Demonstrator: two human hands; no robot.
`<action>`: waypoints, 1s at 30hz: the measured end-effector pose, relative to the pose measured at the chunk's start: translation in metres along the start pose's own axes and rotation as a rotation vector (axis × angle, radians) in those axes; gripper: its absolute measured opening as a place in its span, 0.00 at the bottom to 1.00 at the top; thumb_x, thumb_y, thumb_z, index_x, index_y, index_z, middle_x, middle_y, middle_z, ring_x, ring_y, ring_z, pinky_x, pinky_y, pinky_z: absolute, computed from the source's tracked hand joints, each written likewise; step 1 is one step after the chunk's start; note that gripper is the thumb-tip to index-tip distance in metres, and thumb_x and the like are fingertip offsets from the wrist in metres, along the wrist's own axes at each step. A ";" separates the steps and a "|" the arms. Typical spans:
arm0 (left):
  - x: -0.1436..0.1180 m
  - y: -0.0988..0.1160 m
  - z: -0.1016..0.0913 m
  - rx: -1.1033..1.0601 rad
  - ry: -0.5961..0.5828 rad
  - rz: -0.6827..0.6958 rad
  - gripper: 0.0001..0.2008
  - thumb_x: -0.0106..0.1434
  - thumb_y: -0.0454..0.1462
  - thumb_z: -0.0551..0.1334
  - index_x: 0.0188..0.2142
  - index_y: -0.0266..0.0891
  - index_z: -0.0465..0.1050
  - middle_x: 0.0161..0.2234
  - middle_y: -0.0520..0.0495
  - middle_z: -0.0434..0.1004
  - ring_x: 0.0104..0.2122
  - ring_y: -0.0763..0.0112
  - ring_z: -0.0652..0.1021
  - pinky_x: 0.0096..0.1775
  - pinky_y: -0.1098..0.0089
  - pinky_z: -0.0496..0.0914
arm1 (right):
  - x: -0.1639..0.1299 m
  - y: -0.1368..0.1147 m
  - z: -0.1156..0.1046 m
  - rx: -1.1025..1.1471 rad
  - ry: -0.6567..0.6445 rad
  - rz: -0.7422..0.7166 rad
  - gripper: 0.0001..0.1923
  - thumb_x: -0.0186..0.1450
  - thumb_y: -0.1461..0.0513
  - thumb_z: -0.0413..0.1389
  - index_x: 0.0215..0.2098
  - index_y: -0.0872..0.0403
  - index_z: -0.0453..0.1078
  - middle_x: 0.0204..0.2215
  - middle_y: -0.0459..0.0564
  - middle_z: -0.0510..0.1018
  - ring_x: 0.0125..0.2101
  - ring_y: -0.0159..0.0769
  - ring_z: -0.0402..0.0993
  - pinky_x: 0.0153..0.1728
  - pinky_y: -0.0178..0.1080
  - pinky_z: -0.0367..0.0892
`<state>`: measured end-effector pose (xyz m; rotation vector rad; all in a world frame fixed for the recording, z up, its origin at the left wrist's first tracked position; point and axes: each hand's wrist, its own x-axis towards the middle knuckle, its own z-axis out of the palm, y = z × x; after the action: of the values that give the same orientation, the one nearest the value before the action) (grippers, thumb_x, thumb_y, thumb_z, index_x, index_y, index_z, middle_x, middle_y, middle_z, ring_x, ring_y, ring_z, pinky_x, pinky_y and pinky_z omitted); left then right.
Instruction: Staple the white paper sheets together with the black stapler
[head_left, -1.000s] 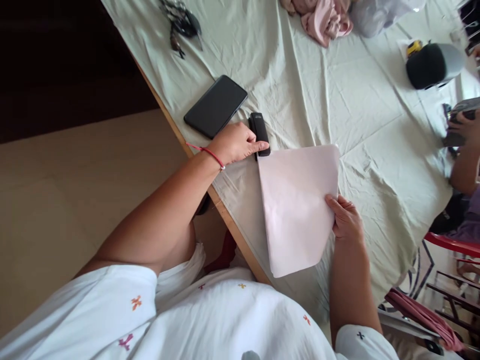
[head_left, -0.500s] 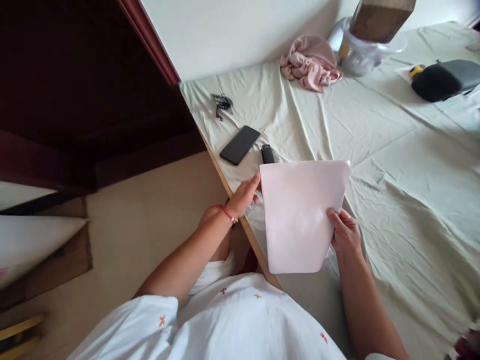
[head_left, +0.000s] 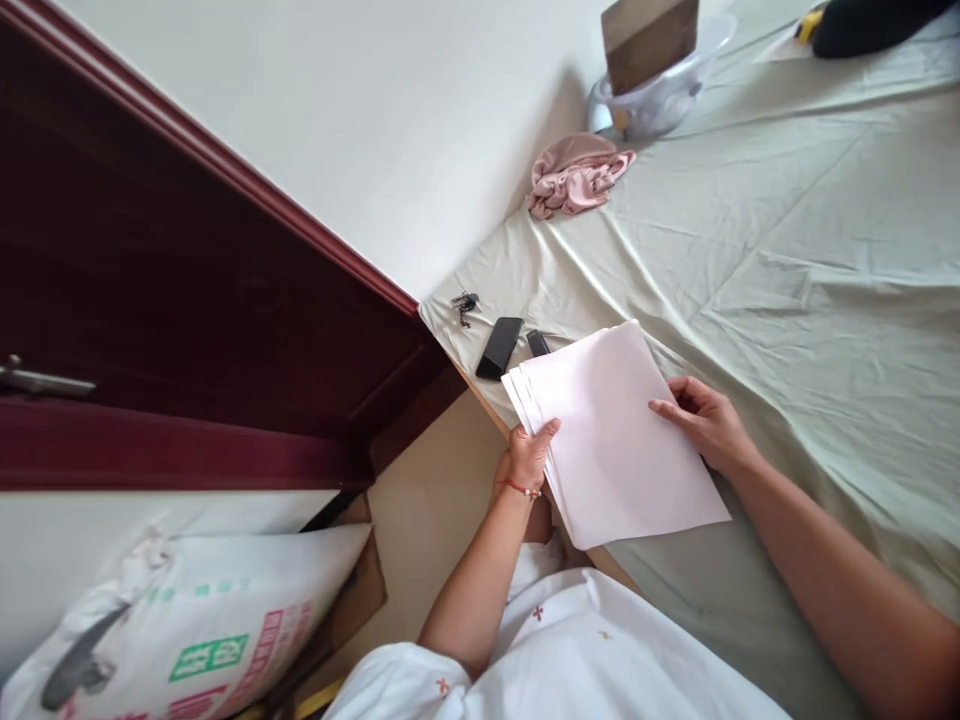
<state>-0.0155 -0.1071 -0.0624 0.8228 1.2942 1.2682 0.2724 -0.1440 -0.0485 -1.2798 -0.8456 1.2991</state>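
While left hand and right hand grip paper sheets, wrinkled pale cloth spreads beyond

The paper sheets, fanned leftward, span between them. Past the left hand lie stapler, phone and keys, then pink fabric by a white wall; to its left, dark-red door and printed sack.

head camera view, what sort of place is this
Probably a room in a home: a dark red panelled door with a silvery metal handle, a plump white printed sack and a table spread with wrinkled pale green cloth.
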 end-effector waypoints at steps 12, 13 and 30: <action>0.015 0.004 -0.016 -0.095 0.220 -0.077 0.16 0.64 0.44 0.82 0.47 0.40 0.87 0.51 0.40 0.94 0.63 0.50 0.88 0.74 0.50 0.74 | 0.006 0.005 0.007 -0.524 -0.025 -0.169 0.25 0.69 0.42 0.54 0.25 0.48 0.57 0.22 0.46 0.64 0.27 0.37 0.60 0.33 0.42 0.59; 0.016 0.005 -0.016 -0.093 0.230 -0.079 0.15 0.66 0.43 0.81 0.47 0.40 0.87 0.52 0.40 0.94 0.66 0.49 0.86 0.75 0.49 0.72 | 0.007 0.005 0.008 -0.541 -0.025 -0.169 0.23 0.69 0.43 0.53 0.26 0.48 0.58 0.23 0.46 0.65 0.27 0.38 0.62 0.33 0.42 0.59; 0.015 0.006 -0.015 -0.096 0.116 -0.103 0.25 0.51 0.49 0.88 0.42 0.39 0.87 0.43 0.42 0.94 0.46 0.57 0.92 0.61 0.58 0.82 | 0.009 0.013 0.005 -0.419 0.067 -0.233 0.21 0.69 0.41 0.58 0.37 0.47 0.76 0.26 0.48 0.79 0.28 0.41 0.71 0.35 0.44 0.64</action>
<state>-0.0338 -0.0947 -0.0628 0.6146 1.3388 1.3004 0.2666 -0.1371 -0.0616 -1.4864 -1.2230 0.9170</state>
